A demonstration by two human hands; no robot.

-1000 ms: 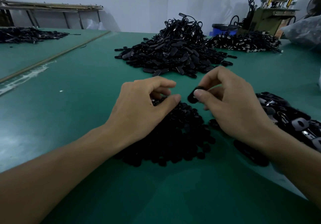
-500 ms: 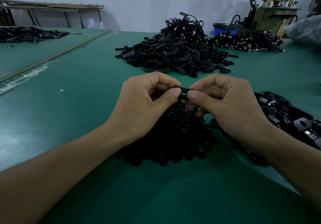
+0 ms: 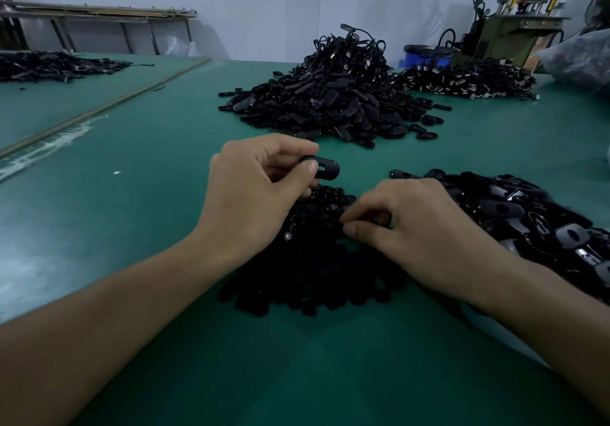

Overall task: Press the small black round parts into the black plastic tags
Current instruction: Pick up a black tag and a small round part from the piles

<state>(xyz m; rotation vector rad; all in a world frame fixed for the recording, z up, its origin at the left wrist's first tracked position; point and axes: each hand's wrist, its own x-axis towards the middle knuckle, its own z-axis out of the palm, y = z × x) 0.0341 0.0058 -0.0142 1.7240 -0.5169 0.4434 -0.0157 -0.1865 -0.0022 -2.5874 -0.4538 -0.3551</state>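
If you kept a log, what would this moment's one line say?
left hand: pinches one black plastic tag | right hand: fingertips on pile of small round parts, grasp unclear

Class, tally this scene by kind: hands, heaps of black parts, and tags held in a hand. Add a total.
Hands: 2, left hand, right hand
Heaps: 5, round-parts heap, near right heap, middle heap, far right heap, far left heap
Held tag: 1
Total: 8

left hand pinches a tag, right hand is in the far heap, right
No. The left hand does pinch a tag, but the right hand is at the near pile of round parts, not the far heap, as the head view shows.
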